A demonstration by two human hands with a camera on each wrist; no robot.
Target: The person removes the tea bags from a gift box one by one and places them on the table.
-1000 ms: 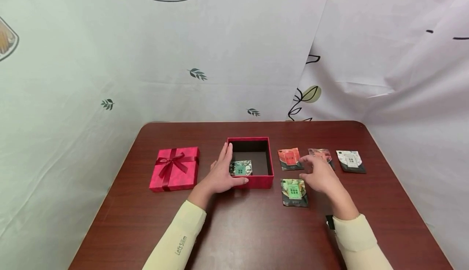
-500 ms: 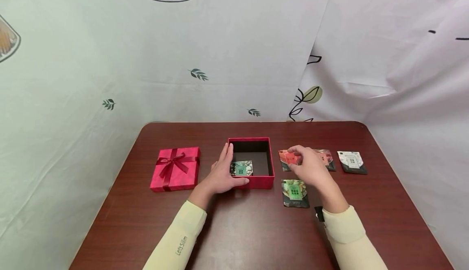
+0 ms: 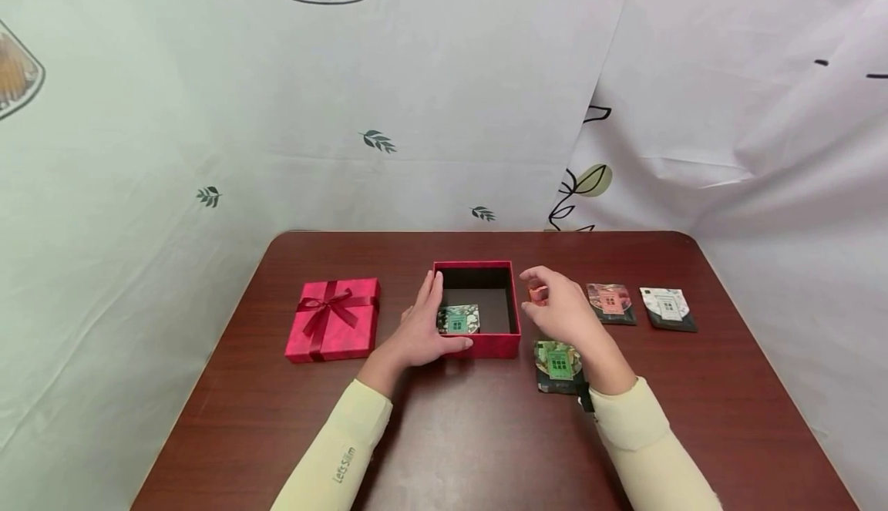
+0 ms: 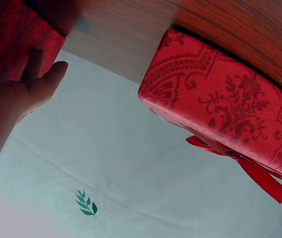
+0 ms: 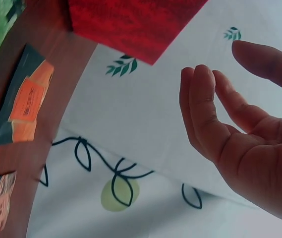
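Note:
My left hand rests with straight fingers along the left wall of an open red box, its thumb across the front wall. A green-and-white sachet lies in the box's front left corner. Just right of the box, my right hand hovers over an orange-and-black sachet, largely hidden in the head view. In the right wrist view the fingers are loosely bent, the thumb apart, and nothing is between them. A green sachet lies below that hand, partly under the wrist.
Left of the box lies a red lid with a ribbon bow. A reddish sachet and a white-and-black sachet lie further right on the brown table. A printed cloth hangs behind.
My right hand has moved left, from near the reddish sachet across the orange one to the box's right side, holding nothing. My left hand has stayed at the box.

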